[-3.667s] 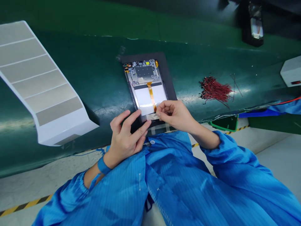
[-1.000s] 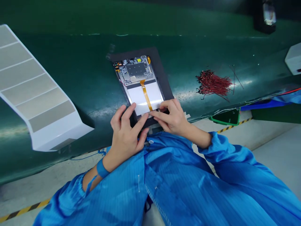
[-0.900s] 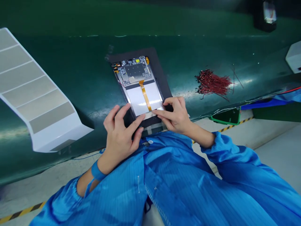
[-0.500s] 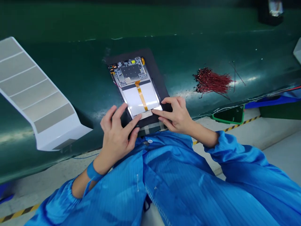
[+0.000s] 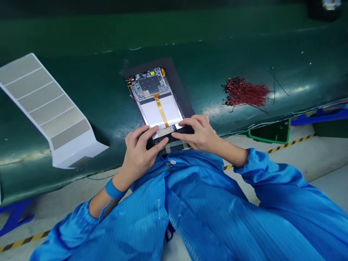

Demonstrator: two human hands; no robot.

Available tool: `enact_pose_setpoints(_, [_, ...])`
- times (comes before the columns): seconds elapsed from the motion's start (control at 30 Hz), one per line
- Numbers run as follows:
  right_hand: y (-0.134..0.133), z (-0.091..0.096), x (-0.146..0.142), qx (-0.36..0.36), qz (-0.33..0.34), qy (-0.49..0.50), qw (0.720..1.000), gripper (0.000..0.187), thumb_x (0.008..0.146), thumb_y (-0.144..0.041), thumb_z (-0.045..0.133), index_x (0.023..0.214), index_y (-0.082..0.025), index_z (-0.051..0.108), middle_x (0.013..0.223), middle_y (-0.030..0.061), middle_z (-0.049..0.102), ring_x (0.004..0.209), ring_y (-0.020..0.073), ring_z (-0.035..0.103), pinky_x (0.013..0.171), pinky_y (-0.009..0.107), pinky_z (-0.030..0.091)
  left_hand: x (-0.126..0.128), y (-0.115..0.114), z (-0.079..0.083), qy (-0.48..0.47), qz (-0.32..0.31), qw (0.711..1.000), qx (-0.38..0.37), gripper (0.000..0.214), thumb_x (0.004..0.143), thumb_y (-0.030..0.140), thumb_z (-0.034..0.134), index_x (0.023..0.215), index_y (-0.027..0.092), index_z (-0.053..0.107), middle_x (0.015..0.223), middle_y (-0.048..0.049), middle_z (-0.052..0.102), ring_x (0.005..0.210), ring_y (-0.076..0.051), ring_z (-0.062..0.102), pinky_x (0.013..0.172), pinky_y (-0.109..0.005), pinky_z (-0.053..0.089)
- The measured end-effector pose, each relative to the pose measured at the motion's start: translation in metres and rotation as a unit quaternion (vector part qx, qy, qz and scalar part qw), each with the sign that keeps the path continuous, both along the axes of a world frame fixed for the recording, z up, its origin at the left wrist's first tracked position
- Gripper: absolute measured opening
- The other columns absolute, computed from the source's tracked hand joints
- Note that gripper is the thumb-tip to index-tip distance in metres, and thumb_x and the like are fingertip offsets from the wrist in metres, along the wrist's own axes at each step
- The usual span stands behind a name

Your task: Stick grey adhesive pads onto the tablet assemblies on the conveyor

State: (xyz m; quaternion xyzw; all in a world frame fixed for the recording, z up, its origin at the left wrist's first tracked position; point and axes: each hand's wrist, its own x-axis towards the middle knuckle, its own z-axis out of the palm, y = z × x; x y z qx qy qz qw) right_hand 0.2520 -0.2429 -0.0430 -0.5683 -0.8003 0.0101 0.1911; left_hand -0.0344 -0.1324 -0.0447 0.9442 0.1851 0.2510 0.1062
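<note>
An opened tablet (image 5: 150,103), its circuit board (image 5: 150,84) and orange flex cable (image 5: 161,110) exposed, lies on a black mat (image 5: 176,83) at the table's near edge. Across its lower end runs a pale grey strip (image 5: 165,132), flat against it. My left hand (image 5: 141,148) has its fingers apart, fingertips on the tablet's lower left corner and thumb tip by the strip's near side. On the lower right, my right hand (image 5: 199,134) rests spread fingertips beside the strip's end, the lowest one at the tablet's near border. Neither hand is visibly closed round anything.
To the left, a white sheet (image 5: 81,135) carries a row of grey stickers (image 5: 53,103). A bundle of dark red wires (image 5: 247,92) lies on the green table (image 5: 103,87) to the right. Below the table edge stands a green bin (image 5: 269,133).
Both hands have shifted over the tablet's lower end. The left fingertips moved right onto the corner, and the right fingertips came lower beside the strip. The view shifted slightly.
</note>
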Motion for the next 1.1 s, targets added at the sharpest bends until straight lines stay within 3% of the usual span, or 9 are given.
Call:
enact_pose_setpoints(0.2, [0.014,0.006,-0.018,-0.044,-0.009,-0.005,0.999,0.042,0.112,-0.03,0.052,0.153,-0.033,0.064,0.144,0.0129,0.063,0.13,0.0309,0.046,0.102,0.047,0.038,0.0,0.016,0.007,0.041,-0.016,0.999,-0.024,0.07,0.101,0.021,0.073,0.165,0.036,0.05,0.156,-0.0157,0.063,0.146,-0.038,0.057,0.115,-0.055,0.049])
enact_pose_setpoints(0.3, [0.013,0.007,0.0,-0.053,-0.022,0.027,0.998,0.037,0.113,-0.034,0.05,0.145,-0.027,0.068,0.143,0.0137,0.063,0.13,0.0305,0.048,0.104,0.048,0.038,0.003,0.021,0.009,0.058,-0.043,0.997,-0.008,0.08,0.099,0.015,0.074,0.17,0.035,0.044,0.162,-0.0147,0.06,0.153,-0.04,0.053,0.122,-0.056,0.044])
enact_pose_setpoints(0.4, [-0.002,0.012,0.045,-0.011,-0.152,0.069,0.986,0.033,0.113,-0.032,0.047,0.13,-0.021,0.072,0.128,0.0141,0.067,0.122,0.0297,0.053,0.106,0.049,0.039,0.006,0.021,0.007,0.09,-0.073,0.993,-0.003,0.084,0.101,0.007,0.061,0.176,0.032,0.032,0.17,-0.0106,0.053,0.159,-0.037,0.049,0.132,-0.057,0.034])
enact_pose_setpoints(0.5, [-0.018,0.018,0.096,0.021,-0.307,0.065,0.949,0.027,0.11,-0.029,0.048,0.112,-0.021,0.073,0.116,0.0145,0.067,0.117,0.0322,0.054,0.106,0.052,0.041,0.007,0.024,0.004,0.098,-0.085,0.991,-0.032,0.082,0.104,0.007,0.049,0.177,0.036,0.027,0.174,-0.0034,0.045,0.16,-0.034,0.048,0.135,-0.059,0.031])
enact_pose_setpoints(0.57, [-0.022,0.02,0.12,-0.007,-0.339,0.04,0.94,0.023,0.108,-0.029,0.05,0.109,-0.022,0.072,0.118,0.0153,0.067,0.118,0.0353,0.052,0.106,0.056,0.041,0.007,0.029,0.003,0.09,-0.089,0.991,-0.049,0.078,0.105,0.01,0.045,0.176,0.038,0.029,0.175,0.001,0.042,0.16,-0.036,0.049,0.134,-0.061,0.032])
enact_pose_setpoints(0.7, [-0.011,0.012,0.14,-0.062,-0.309,0.014,0.949,0.023,0.108,-0.03,0.05,0.118,-0.023,0.069,0.129,0.0173,0.064,0.126,0.0403,0.049,0.107,0.064,0.04,0.008,0.039,0.006,0.073,-0.095,0.99,-0.073,0.072,0.106,0.015,0.05,0.173,0.037,0.039,0.174,0.0004,0.046,0.154,-0.041,0.054,0.13,-0.068,0.038])
enact_pose_setpoints(0.87, [0.011,0.007,0.148,-0.093,-0.248,0.04,0.963,0.014,0.105,-0.027,0.051,0.102,-0.022,0.063,0.127,0.0162,0.062,0.126,0.0398,0.049,0.11,0.067,0.041,0.026,0.028,0.03,0.016,-0.058,0.993,-0.097,0.055,0.098,0.024,0.067,0.151,0.035,0.064,0.156,-0.0073,0.066,0.144,-0.049,0.059,0.113,-0.076,0.05])
enact_pose_setpoints(1.0, [0.019,0.016,0.148,-0.084,-0.189,0.091,0.974,0.011,0.104,-0.029,0.055,0.097,-0.024,0.062,0.116,0.0133,0.065,0.117,0.0352,0.056,0.111,0.064,0.045,0.058,0.009,0.051,-0.058,0.0,0.99,-0.13,0.034,0.097,0.021,0.066,0.129,0.03,0.075,0.126,-0.0072,0.079,0.115,-0.036,0.074,0.1,-0.06,0.058])
enact_pose_setpoints(1.1, [0.023,0.023,0.134,-0.054,-0.14,0.166,0.975,0.013,0.106,-0.031,0.054,0.096,-0.026,0.061,0.104,0.0089,0.069,0.106,0.0306,0.062,0.108,0.06,0.049,0.088,0.001,0.056,-0.107,0.014,0.98,-0.166,0.021,0.1,0.018,0.065,0.116,0.026,0.076,0.11,-0.0055,0.079,0.1,-0.027,0.073,0.091,-0.048,0.058])
